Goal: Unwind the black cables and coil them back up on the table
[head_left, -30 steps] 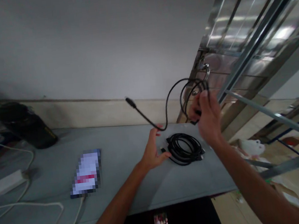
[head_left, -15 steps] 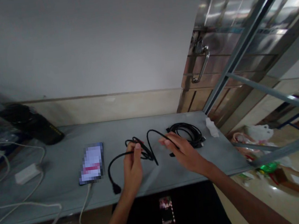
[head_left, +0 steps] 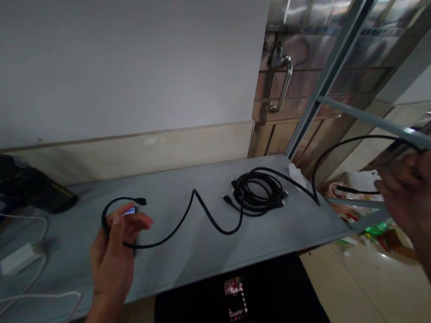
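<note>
A long black cable [head_left: 183, 218] runs in loose bends across the grey tabletop between my two hands. My left hand [head_left: 117, 235], over the left part of the table, has the cable pinched near one end, and a plug [head_left: 140, 201] sticks out past the fingers. Beyond the table's right edge, my right hand [head_left: 420, 185] is raised and closed around the cable, with a loop of it arching beside the metal frame; this hand is slightly blurred. A coil of black cables [head_left: 260, 191] lies at the right of the table, and the stretched cable passes over it.
A black bottle [head_left: 43, 186] lies at the back left. A white adapter [head_left: 20, 259] and white cords are at the left. The phone [head_left: 130, 211] is mostly behind my left hand. A lit phone [head_left: 236, 298] rests on my lap. White tissue [head_left: 297, 175] sits near the metal frame [head_left: 319, 87].
My hands have moved far apart, left hand leftward and right hand past the table's right edge. The bundled cable between them is now drawn out long.
</note>
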A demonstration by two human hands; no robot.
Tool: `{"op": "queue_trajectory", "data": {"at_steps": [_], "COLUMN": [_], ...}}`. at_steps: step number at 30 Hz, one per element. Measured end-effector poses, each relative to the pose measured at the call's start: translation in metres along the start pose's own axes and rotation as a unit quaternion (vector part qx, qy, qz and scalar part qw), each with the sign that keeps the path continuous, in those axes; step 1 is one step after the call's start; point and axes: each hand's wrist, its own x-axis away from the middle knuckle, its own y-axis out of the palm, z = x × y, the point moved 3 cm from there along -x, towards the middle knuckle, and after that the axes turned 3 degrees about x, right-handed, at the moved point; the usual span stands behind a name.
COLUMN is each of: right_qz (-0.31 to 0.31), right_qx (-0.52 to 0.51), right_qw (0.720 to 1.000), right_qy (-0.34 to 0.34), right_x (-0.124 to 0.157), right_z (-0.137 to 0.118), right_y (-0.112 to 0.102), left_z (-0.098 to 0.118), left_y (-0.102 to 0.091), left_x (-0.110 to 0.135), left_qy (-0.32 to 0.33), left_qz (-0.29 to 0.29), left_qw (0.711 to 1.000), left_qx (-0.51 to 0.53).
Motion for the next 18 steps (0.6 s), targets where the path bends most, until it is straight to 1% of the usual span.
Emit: {"op": "queue_trajectory", "data": {"at_steps": [2,4,6,7,9,10,12,14,16,18], "right_qz": [0.034,0.056,0.061,0.061,0.057,0.043,0.021,-0.013,-0.039,-0.106], "right_qx": [-0.037,-0.064,-0.077,-0.089,-0.123,-0.14,-0.169,-0.183,-0.161,-0.071], "right_qw": [0.998,0.995,0.994,0.993,0.991,0.989,0.984,0.981,0.982,0.983], "right_qy": [0.037,0.059,0.05,0.039,0.004,-0.011,-0.048,-0.071,-0.092,-0.136], "right_x": [0.001,0.003,0.006,0.007,0.01,0.011,0.016,0.026,0.041,0.063], "right_z": [-0.004,-0.006,-0.008,-0.009,-0.01,-0.009,-0.006,0.001,0.007,0.011], "right_y": [-0.017,-0.022,-0.013,-0.003,0.024,0.041,0.077,0.117,0.157,0.201], "left_z": [-0.002,-0.007,-0.016,-0.021,-0.033,-0.039,-0.051,-0.063,-0.074,-0.084], "left_y": [0.001,0.006,0.012,0.016,0.023,0.027,0.033,0.037,0.039,0.037], "left_x": [-0.003,-0.003,-0.001,0.001,0.007,0.01,0.018,0.025,0.031,0.037], "left_qy": [0.005,0.009,0.002,-0.005,-0.025,-0.035,-0.055,-0.074,-0.092,-0.103], "left_qz": [0.004,0.004,-0.006,-0.015,-0.035,-0.047,-0.077,-0.117,-0.15,-0.162], "left_qw": [1.0,1.0,1.0,1.0,0.999,0.998,0.992,0.983,0.973,0.966], "left_qx": [0.013,0.017,0.011,0.005,-0.017,-0.036,-0.078,-0.118,-0.15,-0.174]}}
